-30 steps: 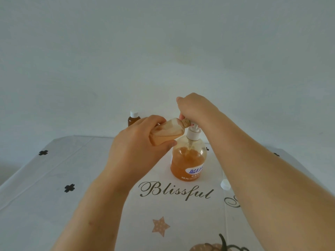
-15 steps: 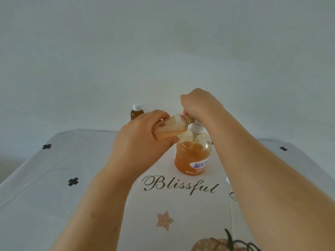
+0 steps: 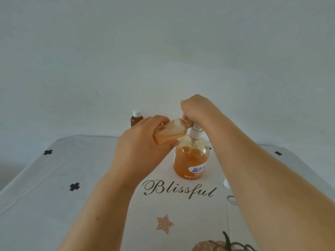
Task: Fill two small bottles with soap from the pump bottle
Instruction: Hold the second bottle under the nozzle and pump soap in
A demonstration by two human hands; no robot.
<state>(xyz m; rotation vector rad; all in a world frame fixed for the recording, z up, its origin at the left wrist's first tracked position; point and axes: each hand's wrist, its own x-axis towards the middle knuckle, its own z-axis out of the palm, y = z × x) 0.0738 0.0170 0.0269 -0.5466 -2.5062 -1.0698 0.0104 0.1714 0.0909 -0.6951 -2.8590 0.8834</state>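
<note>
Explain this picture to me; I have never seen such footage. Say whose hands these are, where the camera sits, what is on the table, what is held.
No machine: these are a person's bare hands, filmed by one wide-angle camera worn on the head, looking down. The left hand grips a tilted small bottle, its mouth at the top of the pump bottle. The right hand is curled over the pump head. On the tablecloth stand the pump bottle and, behind it, a capped brown bottle. A white cap lies by the right forearm.
</note>
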